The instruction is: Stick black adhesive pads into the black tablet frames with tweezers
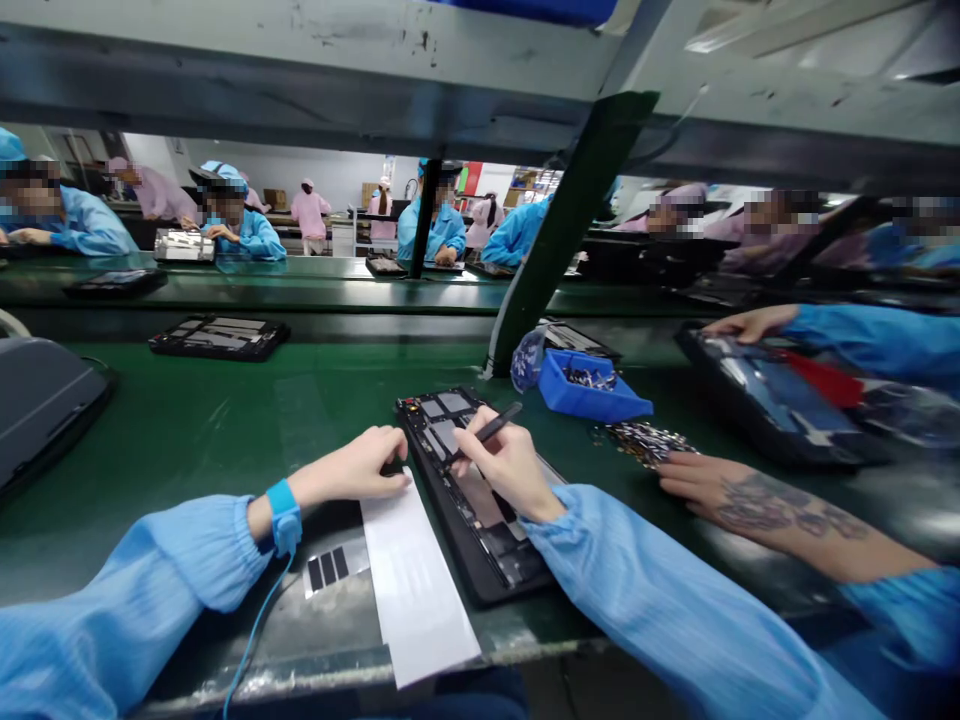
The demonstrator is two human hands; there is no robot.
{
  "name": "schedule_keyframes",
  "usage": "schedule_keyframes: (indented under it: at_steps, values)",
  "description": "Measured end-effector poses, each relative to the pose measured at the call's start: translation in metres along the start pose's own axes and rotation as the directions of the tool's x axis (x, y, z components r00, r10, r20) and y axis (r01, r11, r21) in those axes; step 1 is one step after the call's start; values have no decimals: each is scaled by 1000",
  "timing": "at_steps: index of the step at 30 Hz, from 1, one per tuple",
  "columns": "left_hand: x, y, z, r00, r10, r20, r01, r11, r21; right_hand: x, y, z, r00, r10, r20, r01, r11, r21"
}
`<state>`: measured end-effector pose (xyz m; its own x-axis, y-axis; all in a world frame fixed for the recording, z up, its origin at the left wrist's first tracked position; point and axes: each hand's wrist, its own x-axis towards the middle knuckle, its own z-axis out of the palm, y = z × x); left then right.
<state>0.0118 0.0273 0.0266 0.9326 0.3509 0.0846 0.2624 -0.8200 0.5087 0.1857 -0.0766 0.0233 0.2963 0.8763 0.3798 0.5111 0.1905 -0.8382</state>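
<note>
A dark tablet-like device (487, 500) lies at a slant before me, its internal boards and grey plates exposed. My right hand (510, 465) is over its middle, closed on black tweezers (499, 425); whether the tips grip a part is hidden by my fingers. Beside the device's left edge is my left hand (360, 465), fingers curved and thumb apart, the fingertips near or touching that edge. Its thumb meets the top of a white paper strip (420, 590), which hangs over the bench's front edge. Left of the paper lies a clear sheet with black pads (330, 570).
A blue bin (589, 385) of small parts stands behind the device, near a slanted green post (562, 240). At right, a co-worker's hand (697, 480) touches loose parts (649, 442); their other hand holds another device (780, 400). Another open device (219, 336) lies back left.
</note>
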Motion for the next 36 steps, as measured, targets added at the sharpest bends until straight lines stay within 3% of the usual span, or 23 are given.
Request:
schedule_keyframes:
  at_steps: [3, 5, 10, 22, 29, 36]
  values:
    - [4, 6, 14, 965, 110, -240, -122, 992, -34, -4, 4, 4, 999, 9, -41, -8, 999, 31]
    - [5, 7, 24, 944, 159, -289, -181, 982, -51, -5, 6, 7, 999, -4, -50, 5, 1000, 27]
    - [3, 2, 36, 951, 176, -255, -199, 978, -69, -6, 8, 6, 999, -16, -41, 17, 999, 36]
    - [1, 3, 34, 953, 204, -226, -216, 976, -30, -4, 10, 4, 1000, 18, 22, -19, 999, 45]
    - [1, 4, 34, 947, 239, -217, -247, 969, -12, -8, 9, 3, 985, -165, 46, 169, 980, -102]
    - [2, 1, 31, 948, 235, -216, -240, 971, 4, -11, 8, 4, 983, -185, 18, 186, 981, -62]
